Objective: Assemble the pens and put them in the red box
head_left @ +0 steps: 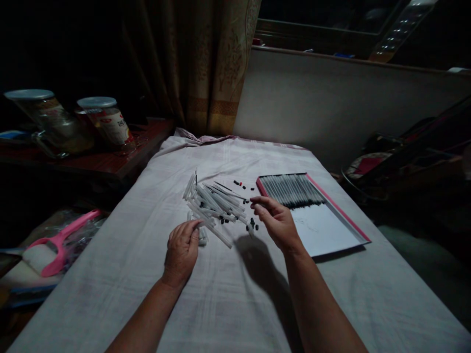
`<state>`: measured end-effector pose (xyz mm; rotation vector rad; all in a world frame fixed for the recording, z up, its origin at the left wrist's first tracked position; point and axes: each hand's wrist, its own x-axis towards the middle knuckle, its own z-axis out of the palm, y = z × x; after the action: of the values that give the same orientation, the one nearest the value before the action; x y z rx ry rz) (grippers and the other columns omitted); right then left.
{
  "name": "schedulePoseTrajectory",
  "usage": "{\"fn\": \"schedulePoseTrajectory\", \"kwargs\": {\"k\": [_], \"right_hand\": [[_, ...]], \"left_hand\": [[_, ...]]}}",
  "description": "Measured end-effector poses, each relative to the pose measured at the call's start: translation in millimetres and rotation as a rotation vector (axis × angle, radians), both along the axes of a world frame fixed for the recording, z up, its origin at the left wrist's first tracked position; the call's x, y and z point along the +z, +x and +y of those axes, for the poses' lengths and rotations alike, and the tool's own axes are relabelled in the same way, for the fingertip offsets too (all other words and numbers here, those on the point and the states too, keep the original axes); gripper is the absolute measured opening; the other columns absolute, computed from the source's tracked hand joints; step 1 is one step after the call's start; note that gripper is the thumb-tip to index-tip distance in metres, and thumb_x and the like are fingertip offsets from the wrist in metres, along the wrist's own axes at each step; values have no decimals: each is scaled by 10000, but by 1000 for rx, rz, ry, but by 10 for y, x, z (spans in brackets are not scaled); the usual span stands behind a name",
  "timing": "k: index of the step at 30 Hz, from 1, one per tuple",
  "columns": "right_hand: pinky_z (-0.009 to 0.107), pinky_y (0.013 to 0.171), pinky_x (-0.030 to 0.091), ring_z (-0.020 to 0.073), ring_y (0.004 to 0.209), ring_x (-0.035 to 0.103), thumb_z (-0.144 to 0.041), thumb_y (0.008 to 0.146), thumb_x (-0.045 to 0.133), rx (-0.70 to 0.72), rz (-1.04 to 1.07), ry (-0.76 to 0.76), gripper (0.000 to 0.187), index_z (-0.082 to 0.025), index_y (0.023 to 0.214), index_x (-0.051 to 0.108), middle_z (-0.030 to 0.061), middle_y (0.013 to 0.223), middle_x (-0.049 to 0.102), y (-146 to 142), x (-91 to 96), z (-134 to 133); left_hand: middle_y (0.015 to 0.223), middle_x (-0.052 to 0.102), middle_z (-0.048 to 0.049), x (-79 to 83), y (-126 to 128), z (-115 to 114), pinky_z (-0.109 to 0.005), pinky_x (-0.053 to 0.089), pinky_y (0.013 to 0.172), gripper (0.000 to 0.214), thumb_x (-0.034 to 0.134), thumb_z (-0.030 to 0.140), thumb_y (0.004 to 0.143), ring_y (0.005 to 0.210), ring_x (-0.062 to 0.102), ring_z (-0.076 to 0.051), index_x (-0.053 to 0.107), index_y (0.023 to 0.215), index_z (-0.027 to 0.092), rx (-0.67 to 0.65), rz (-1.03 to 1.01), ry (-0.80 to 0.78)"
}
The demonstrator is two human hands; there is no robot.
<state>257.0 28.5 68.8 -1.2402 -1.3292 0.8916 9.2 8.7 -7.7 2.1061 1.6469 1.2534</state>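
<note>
My left hand [181, 252] is closed at the near left side of a loose pile of clear plastic tubes [215, 200]. Its fingertips meet beside one tube [220, 236] that slants toward me; whether they grip it is unclear. To the right of the pile, my right hand [275, 220] hovers with thumb and forefinger pinched together. Anything in that pinch is too small to make out. Thin dark rods [224, 187] lie among the tubes. Small black plugs [252, 223] are scattered round the pile, along with a single red one [240, 184].
A shallow pink-edged box [331, 230] at the right holds a row of clear tubes with dark ends [290, 190]. The pale checked cloth [221, 304] covers the table. Jars [106, 122] stand on a dark side table, above a pink-handled item [61, 242].
</note>
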Motion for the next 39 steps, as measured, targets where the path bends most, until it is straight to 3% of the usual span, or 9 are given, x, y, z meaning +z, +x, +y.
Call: {"fn": "schedulePoseTrajectory", "kwargs": {"k": [4,13,27,30,33,36,39], "right_hand": [[259,567,468,131,596,567,-467,836,624,47,54,15,286,-197,877,711,26,701,666,-68,112,-140],[256,524,454,128,567,550,-499,830,637,23,41,22,303,-205,844,707,24,676,661,-63,176,-202],[248,571,477,132,628,594,-422,842,594,284,-17,-101,300,-167,892,745,37,718,686,-253,-20,-91],[260,628,493,141,684,624,-327,853,576,374,-172,-117,297,-176,1064,719,44,827,723,-310,-109,-58],[280,733,497,160,787,652,-196,825,595,323,-531,-83,381,-193,1199,664,60,979,734,-356,-188,-9],[290,780,485,193,884,665,-214,872,565,245,-928,-83,266,-214,1093,712,81,1043,722,-411,-223,37],[296,753,488,217,915,672,-333,928,520,218,-1157,-122,247,-244,1037,723,82,1022,717,-506,-231,66]], "left_hand": [[1026,717,-72,4,-1,-3,-391,490,901,294,418,259,941,994,641,-230,671,1084,216,-2,16,-8],[1040,715,-75,0,8,-6,-394,471,916,291,418,255,944,1008,633,-232,665,1091,208,-3,37,-17],[1024,724,-60,35,19,-42,-385,448,905,270,443,205,941,977,635,-221,668,1089,229,-85,122,24],[1022,724,-59,61,28,-57,-382,448,908,270,444,206,947,978,634,-216,665,1100,227,-102,116,31],[1032,721,-63,65,26,-59,-382,453,916,279,444,225,953,994,634,-216,665,1124,227,-82,94,30],[1036,720,-63,53,18,-51,-376,462,905,285,443,238,959,994,637,-215,664,1140,227,-72,80,29],[1034,723,-60,42,10,-44,-370,465,893,282,455,234,958,986,640,-212,662,1151,228,-88,85,54]]}}
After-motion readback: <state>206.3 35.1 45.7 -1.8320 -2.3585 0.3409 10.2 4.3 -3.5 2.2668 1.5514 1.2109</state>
